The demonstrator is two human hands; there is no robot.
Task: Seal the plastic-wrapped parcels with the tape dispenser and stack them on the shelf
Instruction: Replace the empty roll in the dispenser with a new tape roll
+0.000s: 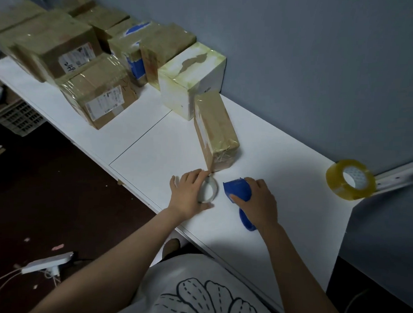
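At far left we see wrapped parcels (64, 48) stacked on the white counter (154, 140). Our left hand (187, 195), its grip curled round a white tape core (214, 189), touches a brown parcel (215, 131). Our right hand (257, 200) has its grip clasping the blue tape dispenser (238, 189). A tape roll (338, 184) stands far right.

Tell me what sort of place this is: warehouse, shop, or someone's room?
Likely a small parcel-packing room, not a big warehouse: labelled cardboard parcels wrapped in plastic line a white shelf along the wall, with a roll of clear packing tape and a blue tape dispenser under the right hand.
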